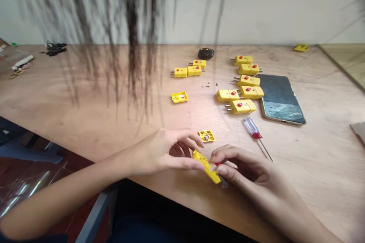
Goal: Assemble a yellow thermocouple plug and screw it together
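Gripping side: from my remote view, the left hand point(171, 153) pinches a yellow plug half-shell point(211, 175) between thumb and fingers, tilted and slanting down toward the other hand.
Fitting side: the right hand point(255, 178) has thumb and fingertips pressed together, apparently pinching a small red part point(217, 164) against the half-shell; blur hides whether it is seated, so I cannot tell.
Piece in hand: I find it raised over the near part of the wooden table point(85, 121), between both hands.
Closed plugs: I count nine yellow ones, three in the left cluster point(194, 70) and six in the right cluster point(247, 80), with red spots on top and metal prongs showing on most.
Loose shells: one hollow shell piece point(178, 101) lies nearer me than the left cluster; a squarish shell piece point(211, 135) sits just beyond the fingers.
Small hardware: a few loose screws point(205, 86) lie between the clusters.
Progress: I judge nine units whole and one unfinished, since its shells and the screws lie apart.
Nearby tool: a clear-handled screwdriver point(252, 127) rests beyond the right hand, held by neither.
Bystanders: a phone point(281, 100) lies just beside the right cluster, and blurred hair point(134, 15) hangs across my view.
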`<state>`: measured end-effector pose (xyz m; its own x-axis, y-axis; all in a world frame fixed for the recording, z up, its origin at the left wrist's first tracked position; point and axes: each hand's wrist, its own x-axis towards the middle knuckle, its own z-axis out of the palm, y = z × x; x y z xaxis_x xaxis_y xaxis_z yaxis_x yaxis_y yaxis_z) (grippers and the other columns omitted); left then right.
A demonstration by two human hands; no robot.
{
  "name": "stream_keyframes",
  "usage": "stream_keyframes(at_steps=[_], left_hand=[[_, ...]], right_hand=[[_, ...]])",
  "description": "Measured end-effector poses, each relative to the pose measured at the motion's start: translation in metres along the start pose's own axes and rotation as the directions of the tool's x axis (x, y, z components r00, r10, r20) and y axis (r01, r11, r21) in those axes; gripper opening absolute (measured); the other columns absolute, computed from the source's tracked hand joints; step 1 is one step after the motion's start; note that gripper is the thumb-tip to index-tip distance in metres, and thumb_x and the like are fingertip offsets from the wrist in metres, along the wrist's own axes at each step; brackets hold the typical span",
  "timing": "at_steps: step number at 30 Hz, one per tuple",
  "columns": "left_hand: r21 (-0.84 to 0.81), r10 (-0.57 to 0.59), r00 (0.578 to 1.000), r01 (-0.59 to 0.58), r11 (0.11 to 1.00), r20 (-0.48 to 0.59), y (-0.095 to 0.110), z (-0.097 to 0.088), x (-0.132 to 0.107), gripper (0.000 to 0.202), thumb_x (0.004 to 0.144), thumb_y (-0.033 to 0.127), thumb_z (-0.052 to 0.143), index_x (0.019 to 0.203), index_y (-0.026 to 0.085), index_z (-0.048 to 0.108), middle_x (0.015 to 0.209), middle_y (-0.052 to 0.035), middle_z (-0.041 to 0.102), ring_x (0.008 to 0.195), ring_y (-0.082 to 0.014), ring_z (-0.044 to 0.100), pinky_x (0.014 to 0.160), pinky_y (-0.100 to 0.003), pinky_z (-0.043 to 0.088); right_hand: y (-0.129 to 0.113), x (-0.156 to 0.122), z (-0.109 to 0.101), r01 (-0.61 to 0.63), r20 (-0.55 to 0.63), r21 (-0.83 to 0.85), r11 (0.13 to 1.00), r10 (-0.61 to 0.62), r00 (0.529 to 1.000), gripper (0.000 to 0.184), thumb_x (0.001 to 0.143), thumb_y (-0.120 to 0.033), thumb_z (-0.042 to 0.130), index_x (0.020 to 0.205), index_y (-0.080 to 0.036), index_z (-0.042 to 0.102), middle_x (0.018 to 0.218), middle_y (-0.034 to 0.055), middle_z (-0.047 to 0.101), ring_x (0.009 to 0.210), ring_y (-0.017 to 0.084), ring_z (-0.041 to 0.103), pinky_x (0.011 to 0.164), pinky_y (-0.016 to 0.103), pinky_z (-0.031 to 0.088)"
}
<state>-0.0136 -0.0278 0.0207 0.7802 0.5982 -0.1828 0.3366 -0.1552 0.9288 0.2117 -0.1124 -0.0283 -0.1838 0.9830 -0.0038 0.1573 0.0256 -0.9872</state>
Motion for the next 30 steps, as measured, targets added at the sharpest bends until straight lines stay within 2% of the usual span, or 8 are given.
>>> stream_keyframes(at_steps=[2,4,7,11,16,22,27,30], left_hand=[[-0.116,-0.053,0.997,0.047,0.992,-0.05,0.0,0.003,0.0,0.016,0.093,0.022,0.073,0.108,0.017,0.068,0.101,-0.0051,0.077,0.085,-0.0149,0.071,0.076,-0.024,0.055],[-0.044,-0.059,0.996,0.056,0.997,-0.068,0.0,0.004,-0.001,0.013,0.095,0.025,0.072,0.105,0.017,0.07,0.09,-0.0021,0.076,0.075,-0.0126,0.068,0.069,-0.022,0.052],[0.185,0.006,0.998,0.005,0.983,-0.06,-0.003,0.002,-0.005,0.016,0.09,0.024,0.079,0.104,0.018,0.074,0.083,0.0015,0.072,0.071,-0.0111,0.063,0.066,-0.02,0.048],[0.306,0.084,0.995,-0.064,0.95,-0.054,-0.007,0.0,-0.009,0.029,0.082,0.025,0.086,0.107,0.017,0.072,0.094,-0.0012,0.072,0.083,-0.0144,0.065,0.073,-0.021,0.051],[0.406,0.144,0.988,-0.113,0.907,-0.047,-0.004,0.002,-0.008,0.008,0.098,0.012,0.065,0.101,0.015,0.072,0.102,-0.0037,0.07,0.089,-0.0136,0.068,0.082,-0.022,0.052],[0.68,0.14,0.99,-0.102,0.726,-0.001,0.009,0.015,-0.003,0.013,0.098,0.012,0.065,0.094,0.016,0.076,0.095,-0.0031,0.07,0.082,-0.0158,0.067,0.075,-0.026,0.05],[0.863,0.018,0.999,-0.037,0.503,0.032,0.024,0.034,-0.006,0.017,0.088,0.004,0.069,0.077,0.016,0.072,0.079,-0.003,0.066,0.08,-0.0235,0.065,0.074,-0.036,0.051],[0.867,-0.007,1.0,0.01,0.498,-0.007,0.03,0.038,-0.006,0.016,0.09,0.008,0.069,0.077,0.018,0.069,0.082,-0.0031,0.065,0.082,-0.0231,0.065,0.076,-0.036,0.052]], right_hand=[[0.003,0.0,-0.002,-0.093,0.007,0.122,0.988,0.092,0.996,0.021,0.097,-0.043,0.067,0.096,-0.023,0.071,0.084,0.0024,0.071,0.062,0.013,0.066,0.056,0.022,0.058],[0.005,0.001,-0.003,-0.096,0.013,0.113,0.989,0.095,0.995,0.021,0.097,-0.044,0.067,0.096,-0.023,0.072,0.084,0.0019,0.071,0.062,0.012,0.065,0.055,0.021,0.057],[0.006,0.003,-0.001,0.035,0.0,-0.109,0.993,-0.035,0.999,0.016,0.098,-0.037,0.064,0.094,-0.025,0.073,0.09,0.003,0.073,0.077,0.015,0.071,0.064,0.023,0.059],[0.009,0.003,0.001,0.298,0.086,-0.347,0.889,-0.286,0.954,0.019,0.1,-0.017,0.058,0.097,-0.027,0.073,0.095,0.002,0.074,0.088,0.015,0.073,0.077,0.025,0.06],[0.013,-0.001,0.002,0.347,0.135,-0.403,0.847,-0.32,0.938,0.028,0.1,-0.011,0.054,0.11,-0.03,0.072,0.104,0.0025,0.073,0.094,0.016,0.073,0.081,0.027,0.062],[0.004,0.002,0.002,0.431,0.148,-0.43,0.794,-0.409,0.9,0.029,0.097,-0.006,0.055,0.106,-0.027,0.073,0.1,0.0016,0.074,0.09,0.013,0.075,0.078,0.021,0.063],[0.001,0.004,0.003,0.456,0.154,-0.441,0.773,-0.436,0.887,0.029,0.098,-0.007,0.054,0.107,-0.028,0.072,0.099,0.0001,0.073,0.091,0.011,0.074,0.08,0.018,0.061],[0.001,0.004,0.003,0.464,0.15,-0.442,0.767,-0.447,0.882,0.028,0.098,-0.007,0.054,0.106,-0.028,0.072,0.099,-0.0003,0.073,0.09,0.01,0.073,0.08,0.016,0.061]])
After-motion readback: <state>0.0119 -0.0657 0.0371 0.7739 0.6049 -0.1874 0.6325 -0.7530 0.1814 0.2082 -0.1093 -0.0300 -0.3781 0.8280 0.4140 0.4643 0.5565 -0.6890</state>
